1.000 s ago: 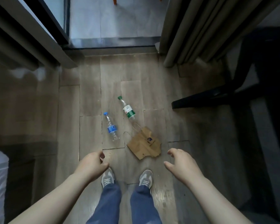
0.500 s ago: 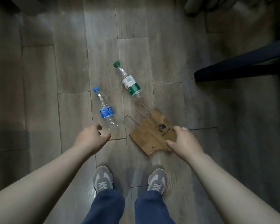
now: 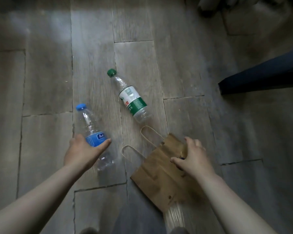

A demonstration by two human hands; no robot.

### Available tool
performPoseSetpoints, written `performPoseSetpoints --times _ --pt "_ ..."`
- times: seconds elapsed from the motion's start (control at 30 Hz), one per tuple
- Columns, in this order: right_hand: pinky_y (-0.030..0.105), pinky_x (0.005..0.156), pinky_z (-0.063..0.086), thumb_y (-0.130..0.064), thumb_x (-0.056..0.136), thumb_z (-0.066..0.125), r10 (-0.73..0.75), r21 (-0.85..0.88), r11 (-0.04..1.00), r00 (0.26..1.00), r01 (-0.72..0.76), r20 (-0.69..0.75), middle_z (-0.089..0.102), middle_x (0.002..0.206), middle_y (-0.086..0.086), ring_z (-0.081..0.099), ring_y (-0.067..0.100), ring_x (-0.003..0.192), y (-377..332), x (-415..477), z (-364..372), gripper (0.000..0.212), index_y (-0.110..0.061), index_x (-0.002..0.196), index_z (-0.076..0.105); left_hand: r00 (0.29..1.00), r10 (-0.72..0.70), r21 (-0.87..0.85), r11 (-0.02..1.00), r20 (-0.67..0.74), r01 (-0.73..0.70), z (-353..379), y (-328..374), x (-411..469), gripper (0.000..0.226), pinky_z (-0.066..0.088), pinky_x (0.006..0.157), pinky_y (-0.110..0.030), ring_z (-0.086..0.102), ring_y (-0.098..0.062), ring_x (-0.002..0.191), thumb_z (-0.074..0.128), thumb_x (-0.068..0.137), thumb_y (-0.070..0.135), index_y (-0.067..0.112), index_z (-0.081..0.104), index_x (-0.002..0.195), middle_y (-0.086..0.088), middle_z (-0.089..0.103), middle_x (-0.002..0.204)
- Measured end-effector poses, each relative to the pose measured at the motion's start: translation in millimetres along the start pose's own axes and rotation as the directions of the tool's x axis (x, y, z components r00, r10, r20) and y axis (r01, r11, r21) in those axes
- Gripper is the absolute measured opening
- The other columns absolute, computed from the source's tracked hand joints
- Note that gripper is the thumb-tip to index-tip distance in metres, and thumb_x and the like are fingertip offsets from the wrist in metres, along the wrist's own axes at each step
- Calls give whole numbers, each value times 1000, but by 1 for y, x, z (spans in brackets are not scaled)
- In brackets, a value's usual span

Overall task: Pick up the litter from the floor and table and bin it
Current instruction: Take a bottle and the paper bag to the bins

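A clear plastic bottle with a blue cap and blue label (image 3: 89, 122) lies on the wooden floor. My left hand (image 3: 82, 153) grips its middle, thumb over the label and fingers round the far side. To the right, a clear bottle with a green cap and green-white label (image 3: 131, 98) lies on the floor untouched. A flat brown paper bag (image 3: 159, 176) with two loop handles lies below that bottle. My right hand (image 3: 193, 159) is on the bag's upper right part, bent fingers and thumb pinching the paper.
A dark furniture leg (image 3: 260, 76) runs across the floor at the right. Curtain hems (image 3: 215, 4) hang at the top right. My trousers and shoe tips (image 3: 134, 223) show at the bottom edge.
I have bent lower, so the litter looks larger. My left hand moved forward onto the blue-capped bottle and closed round it. My right hand slid further onto the paper bag.
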State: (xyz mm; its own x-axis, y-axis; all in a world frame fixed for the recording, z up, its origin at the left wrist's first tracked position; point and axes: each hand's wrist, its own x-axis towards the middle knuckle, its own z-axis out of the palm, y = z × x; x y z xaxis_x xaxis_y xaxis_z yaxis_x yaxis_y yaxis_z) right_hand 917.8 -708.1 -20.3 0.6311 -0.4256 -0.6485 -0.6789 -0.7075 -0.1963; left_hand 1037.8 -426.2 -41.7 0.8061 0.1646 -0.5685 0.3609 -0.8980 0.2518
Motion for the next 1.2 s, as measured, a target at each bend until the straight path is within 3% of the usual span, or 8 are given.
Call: performPoseSetpoints --times 0.17,0.23,0.37,0.53,0.7,0.83,1.07,1.2 --pt "37 104 39 -56 73 73 -72 11 997 992 74 -107 35 139 4 40 26 128 14 24 39 94 -22 147 25 994 18 -148 988 -110 -34 37 -10 28 84 51 72 -41 58 -30 89 76 58 67 6 51 109 -15 56 107" --pt "35 100 40 -56 73 73 -90 3 996 983 91 -160 37 136 2 40 24 127 18 27 48 92 -23 146 27 989 36 -154 986 -146 -59 44 -11 32 85 45 67 -37 55 -28 90 78 58 63 5 47 112 -15 53 110" --pt "34 100 40 -57 74 71 -120 -44 993 967 113 -226 39 131 0 38 22 125 18 32 55 86 -23 142 32 990 79 -196 975 -118 -102 46 -11 36 85 41 61 -33 53 -24 87 79 60 59 7 44 118 -13 51 112" --pt "33 99 41 -54 71 75 -104 -13 995 977 103 -185 44 126 1 43 22 121 11 39 46 75 -22 131 43 993 85 -259 960 -85 -104 42 -11 30 78 39 54 -27 52 -16 77 80 66 49 8 41 120 -7 50 103" --pt "32 80 49 -39 76 75 -147 133 976 971 174 -190 58 104 -2 58 18 97 1 28 29 47 -22 111 48 992 114 -341 932 -45 -123 32 -2 18 90 43 59 -27 54 -14 81 79 71 38 11 30 141 -3 49 106" --pt "38 76 54 -29 77 75 -166 264 940 966 216 -200 62 94 -3 61 15 86 -12 8 0 40 -22 106 48 990 133 -345 928 -46 -141 -1 13 4 95 43 68 -29 52 -14 83 79 68 39 16 27 144 0 47 106" --pt "30 65 43 -29 73 69 -174 223 948 957 226 -231 63 92 1 61 25 86 -61 -76 -104 36 -21 102 48 994 93 -377 920 -58 -109 -107 56 -75 92 41 59 -25 51 -5 74 77 65 35 20 29 142 9 50 89" --pt "34 70 49 -32 73 69 -151 224 951 951 215 -269 65 96 2 62 28 91 -80 -143 -182 39 -23 105 49 994 101 -385 916 -44 -110 -179 87 -145 93 35 56 -19 47 1 72 77 67 34 21 27 144 12 45 88"
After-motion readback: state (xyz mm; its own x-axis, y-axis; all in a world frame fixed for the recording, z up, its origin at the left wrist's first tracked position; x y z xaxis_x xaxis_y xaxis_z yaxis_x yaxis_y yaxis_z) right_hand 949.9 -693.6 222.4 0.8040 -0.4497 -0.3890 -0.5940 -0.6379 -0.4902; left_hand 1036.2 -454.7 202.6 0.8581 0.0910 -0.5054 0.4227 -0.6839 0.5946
